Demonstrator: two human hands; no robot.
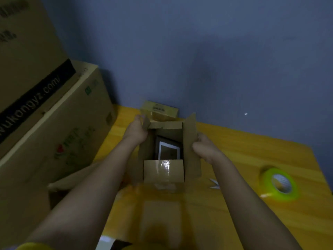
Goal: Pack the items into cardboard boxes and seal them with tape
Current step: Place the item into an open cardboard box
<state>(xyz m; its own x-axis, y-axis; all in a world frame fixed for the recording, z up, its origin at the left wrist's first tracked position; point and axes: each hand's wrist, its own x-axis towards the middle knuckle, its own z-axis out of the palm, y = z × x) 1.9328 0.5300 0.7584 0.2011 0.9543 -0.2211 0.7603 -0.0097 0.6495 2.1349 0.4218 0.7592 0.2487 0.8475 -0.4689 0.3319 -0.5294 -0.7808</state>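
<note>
- Two bare arms are reaching up from 6 o'clock toward a small open cardboard box (163,171) sitting in the middle of the yellow table (252,150).
- At about 10 o'clock of the box, the left hand (137,129) is gripping the left flap (146,123), with fingers curled around its edge.
- At 3 o'clock of the box, the right hand (202,147) is holding the tall right flap (191,141), which is standing up.
- Down inside the box, a dark item with a white frame (168,150) is lying.
- Shiny clear tape is showing on the near flap (163,169) at 6 o'clock.
- Over at 4 o'clock, well apart from the box, a green tape roll (279,184) is lying on the table.
- Big cardboard boxes (45,109) are standing at 9 o'clock.
- One smaller carton (159,109) is sitting just behind the open box at 12 o'clock, by the blue wall (198,51).
</note>
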